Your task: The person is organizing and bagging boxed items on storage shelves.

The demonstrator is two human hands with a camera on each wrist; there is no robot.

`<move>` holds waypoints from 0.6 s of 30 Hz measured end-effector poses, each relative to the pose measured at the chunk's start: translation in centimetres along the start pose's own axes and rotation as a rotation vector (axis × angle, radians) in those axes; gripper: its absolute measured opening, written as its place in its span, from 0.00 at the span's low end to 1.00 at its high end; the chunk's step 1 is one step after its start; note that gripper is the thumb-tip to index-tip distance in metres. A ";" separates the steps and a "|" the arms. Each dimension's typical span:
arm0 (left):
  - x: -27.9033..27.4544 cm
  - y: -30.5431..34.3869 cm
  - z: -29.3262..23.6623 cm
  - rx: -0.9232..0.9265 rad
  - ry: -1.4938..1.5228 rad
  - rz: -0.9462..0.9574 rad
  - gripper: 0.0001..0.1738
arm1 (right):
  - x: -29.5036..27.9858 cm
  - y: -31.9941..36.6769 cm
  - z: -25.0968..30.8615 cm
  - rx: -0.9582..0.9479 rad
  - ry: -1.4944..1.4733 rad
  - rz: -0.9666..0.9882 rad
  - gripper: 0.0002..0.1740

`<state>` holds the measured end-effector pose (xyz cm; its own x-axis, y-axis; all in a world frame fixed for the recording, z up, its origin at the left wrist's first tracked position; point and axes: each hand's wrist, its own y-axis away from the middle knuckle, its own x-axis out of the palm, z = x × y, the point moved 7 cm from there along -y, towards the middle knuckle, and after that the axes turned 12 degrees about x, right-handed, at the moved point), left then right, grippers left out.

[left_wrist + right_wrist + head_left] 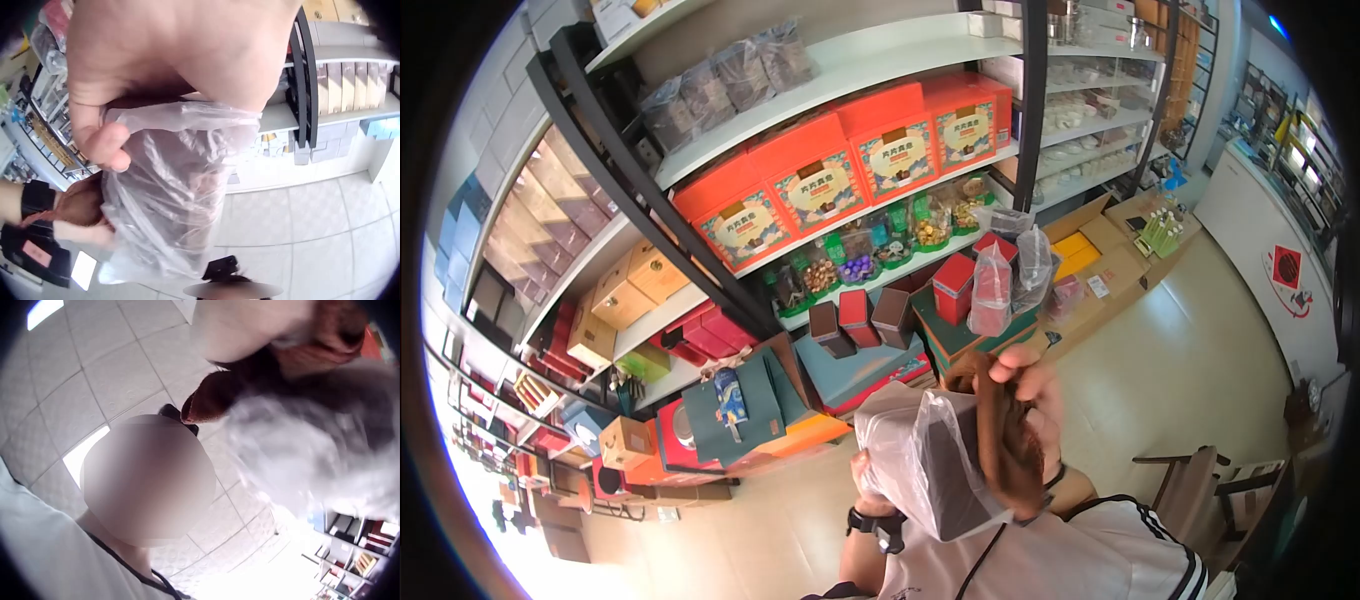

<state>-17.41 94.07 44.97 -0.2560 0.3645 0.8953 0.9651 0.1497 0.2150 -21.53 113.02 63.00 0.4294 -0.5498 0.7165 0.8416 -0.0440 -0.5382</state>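
My left hand grips a dark box-shaped tin from its side. A clear plastic bag wraps most of the tin, wrinkled and loose at one end. In the left wrist view, the fingers of that hand curl over the bag's edge. A brown cloth hangs from my right hand, pinched between thumb and fingers, and lies against the tin's near right end. The right wrist view shows the cloth next to the blurred bag.
Ahead, red and dark tins stand on stacked boxes, beside bagged tins. Shelves behind hold large orange gift boxes and bagged sweets. An open cardboard carton sits to the right, and a wooden chair stands at lower right.
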 end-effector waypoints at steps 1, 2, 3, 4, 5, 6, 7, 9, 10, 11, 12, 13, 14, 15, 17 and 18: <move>0.6 0.3 0.0 0.041 -0.033 -0.044 0.60 | -1.6 1.3 -1.8 0.080 0.371 -0.039 0.12; 1.0 0.6 -0.1 0.078 -0.057 -0.089 0.61 | -2.8 2.1 -3.0 0.163 0.741 -0.079 0.12; 1.2 0.7 -0.1 0.100 -0.075 -0.112 0.63 | -3.6 2.8 -4.3 0.223 0.808 -0.076 0.13; 1.4 0.8 -0.3 0.127 -0.082 -0.125 0.64 | -4.2 3.6 -6.2 0.307 0.666 -0.075 0.15; 0.7 0.5 -0.3 0.127 -0.083 -0.120 0.64 | -4.9 4.4 -7.8 0.406 0.478 -0.099 0.16; -0.8 0.0 -0.2 0.101 -0.153 -0.025 0.59 | -5.4 5.0 -9.1 0.507 0.237 -0.135 0.18; -2.9 -0.6 -0.1 0.076 -0.223 0.072 0.54 | -5.7 5.1 -9.9 0.600 -0.024 -0.167 0.20; -6.7 -1.6 0.0 0.036 -0.364 0.262 0.47 | -5.5 4.2 -10.1 0.761 -0.464 -0.215 0.25; -8.2 -1.8 0.4 -0.035 -0.402 0.289 0.48 | -5.0 3.5 -9.4 0.823 -0.596 -0.214 0.27; -5.7 -0.8 0.2 -0.032 -0.437 0.250 0.50 | -4.4 2.7 -8.5 0.861 -0.668 -0.217 0.29; -5.9 -0.8 0.5 -0.011 -0.413 0.234 0.50 | -3.6 2.5 -7.9 0.865 -0.671 -0.210 0.29; -6.0 -0.8 0.7 0.010 -0.388 0.219 0.49 | -3.2 2.0 -6.0 0.754 -0.515 -0.282 0.21; -5.8 -0.7 1.0 0.015 -0.354 0.208 0.48 | -3.3 1.6 -4.5 0.638 -0.360 -0.351 0.16; -5.8 -0.7 1.3 0.020 -0.355 0.209 0.48 | -4.1 2.1 -5.5 0.638 -0.362 -0.346 0.16; -5.9 -0.9 1.3 0.070 -0.256 0.196 0.48 | -6.4 2.9 -7.3 0.381 -0.202 -0.117 0.22; -5.2 -0.7 1.1 0.074 -0.224 0.227 0.49 | -6.2 2.8 -8.7 0.369 -0.259 -0.027 0.24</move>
<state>-16.80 93.11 39.68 -0.0488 0.5884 0.8071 0.9944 0.1047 -0.0163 -24.68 109.06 53.20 0.4340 -0.3233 0.8409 0.8939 0.2706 -0.3573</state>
